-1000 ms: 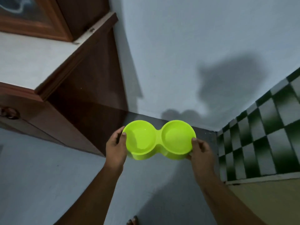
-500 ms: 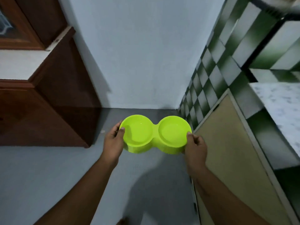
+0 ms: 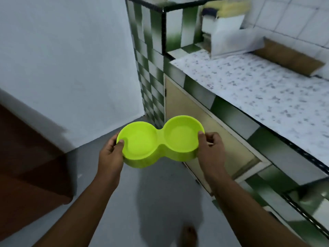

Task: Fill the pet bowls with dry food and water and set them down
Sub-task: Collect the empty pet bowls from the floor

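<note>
Countertop (image 3: pixel 263 90) speckled white, beside grey floor (image 3: pixel 160 202).

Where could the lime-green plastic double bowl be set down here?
Bare speckled white countertop runs clear along its front edge, right of the lime-green plastic double bowl. Its far end is crowded by a blurred white container and brown board. Grey floor between the forearms is also free.

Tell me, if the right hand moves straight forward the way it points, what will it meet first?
Probably the beige cabinet door under the speckled counter. The right hand, gripping the green double bowl, points forward and slightly right toward it; depth is unclear.
</note>
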`<state>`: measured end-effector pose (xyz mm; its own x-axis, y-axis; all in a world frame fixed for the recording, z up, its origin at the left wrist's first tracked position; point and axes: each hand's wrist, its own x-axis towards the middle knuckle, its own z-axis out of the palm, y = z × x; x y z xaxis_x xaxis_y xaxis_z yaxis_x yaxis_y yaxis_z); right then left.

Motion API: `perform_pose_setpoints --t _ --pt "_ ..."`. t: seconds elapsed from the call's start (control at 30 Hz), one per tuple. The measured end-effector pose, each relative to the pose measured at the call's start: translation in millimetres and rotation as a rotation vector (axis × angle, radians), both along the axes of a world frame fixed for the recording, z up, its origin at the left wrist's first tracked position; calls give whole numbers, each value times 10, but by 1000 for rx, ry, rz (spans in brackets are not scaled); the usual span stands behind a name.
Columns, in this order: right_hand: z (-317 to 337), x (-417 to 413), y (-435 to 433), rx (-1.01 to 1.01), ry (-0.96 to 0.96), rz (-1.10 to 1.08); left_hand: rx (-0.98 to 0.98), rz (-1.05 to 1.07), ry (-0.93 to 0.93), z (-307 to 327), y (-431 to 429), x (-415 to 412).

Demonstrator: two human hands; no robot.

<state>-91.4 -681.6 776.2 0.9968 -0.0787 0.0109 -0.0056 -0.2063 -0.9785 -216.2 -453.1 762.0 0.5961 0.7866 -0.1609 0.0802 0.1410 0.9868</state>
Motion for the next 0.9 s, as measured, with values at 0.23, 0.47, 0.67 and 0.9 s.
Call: perform_pose_setpoints --t 0.23,0.47,0.67,0.9 --pt "169 -396 -1203 32 -23 -273 11 -305 -65 223 -957 334" --pt "288 -723 -2557 47 -74 -562 61 -585 -55 280 -2240 654" --pt "185 -974 -3892 -8 -53 -744 50 -748 -43 175 -3565 652" --pt "132 -919 -5410 -58 7 -740 0 -812 34 -169 -5023 572"
